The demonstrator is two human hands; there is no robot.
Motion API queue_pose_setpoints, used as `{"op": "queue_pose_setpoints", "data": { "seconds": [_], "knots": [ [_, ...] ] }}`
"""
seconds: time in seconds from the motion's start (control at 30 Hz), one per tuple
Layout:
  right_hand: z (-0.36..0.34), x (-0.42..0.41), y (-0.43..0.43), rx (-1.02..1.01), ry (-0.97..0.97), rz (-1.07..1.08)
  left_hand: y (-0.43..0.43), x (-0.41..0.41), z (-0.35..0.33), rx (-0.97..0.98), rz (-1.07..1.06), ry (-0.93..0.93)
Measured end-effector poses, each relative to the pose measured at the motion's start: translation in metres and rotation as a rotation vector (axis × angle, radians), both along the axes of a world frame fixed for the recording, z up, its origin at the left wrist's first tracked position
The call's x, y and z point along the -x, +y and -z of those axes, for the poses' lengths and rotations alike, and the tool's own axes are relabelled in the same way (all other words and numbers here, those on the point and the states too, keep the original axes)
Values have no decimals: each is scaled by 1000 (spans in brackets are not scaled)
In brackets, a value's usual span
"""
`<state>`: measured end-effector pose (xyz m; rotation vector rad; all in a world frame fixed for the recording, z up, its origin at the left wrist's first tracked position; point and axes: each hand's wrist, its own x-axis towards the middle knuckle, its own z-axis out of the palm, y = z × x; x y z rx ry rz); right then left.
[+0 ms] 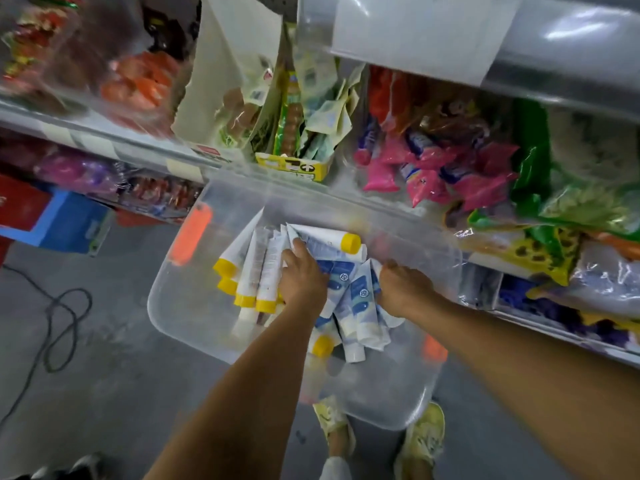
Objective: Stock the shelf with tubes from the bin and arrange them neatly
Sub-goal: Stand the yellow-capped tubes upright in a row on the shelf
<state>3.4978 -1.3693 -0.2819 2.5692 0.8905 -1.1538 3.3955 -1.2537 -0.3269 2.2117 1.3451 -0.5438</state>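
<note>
Two hands work inside one clear bin (187, 317) that sits low, below the shelf (104, 140), which runs across from 9 to 3 o'clock, crowded with packets. The step in hand looks like gathering stock.

At 9 o'clock in the bin lie the yellow-capped tubes (249, 268). I count six yellow caps, four of them bunched together, though blur may hide more. The left hand (303, 278) has its fingers curled down round this bunch, thumb pointing to 12 o'clock.

Toward 3 o'clock sit the blue-and-white tubes (358, 292), about five, too tangled to count surely. The right hand (403, 285) clasps their upper ends with curled fingers.

Two orange latches (192, 233) mark the bin's ends.

Next, both handfuls likely need lifting clear toward 12 o'clock, and a free shelf spot must be found; none shows plainly.
</note>
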Motion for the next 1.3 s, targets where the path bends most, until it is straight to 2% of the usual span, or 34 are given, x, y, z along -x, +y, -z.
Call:
{"op": "queue_pose_setpoints", "data": {
  "seconds": [0.07,0.2,0.3,0.4,0.47,0.57,0.67,0.77,0.87,1.17,1.3],
  "knots": [
    [0,1,2,36,18,-2,0,-2,2,11,12,10],
    [-28,5,9,24,45,-60,7,-2,-19,371,-540,-116],
    [-70,10,8,-60,69,-39,-1,7,-65,696,-824,-255],
    [-103,9,-4,-161,170,115,-17,24,-114,779,-962,-363],
    [-121,8,-18,-302,355,360,-33,33,-145,754,-1009,-461],
    [-158,5,-43,-494,614,679,-64,41,-187,701,-912,-582],
    [-202,6,-68,-656,762,774,-92,40,-223,641,-845,-651],
    [-243,1,-91,-788,865,833,-114,29,-268,668,-854,-865],
    [-284,-5,-118,-864,921,789,-134,12,-308,646,-796,-978],
    [-400,-36,-187,-1178,830,649,-199,-31,-427,489,-608,-1267],
    [-444,-48,-215,-1202,836,511,-219,-43,-477,453,-462,-1339]
  ]
}}
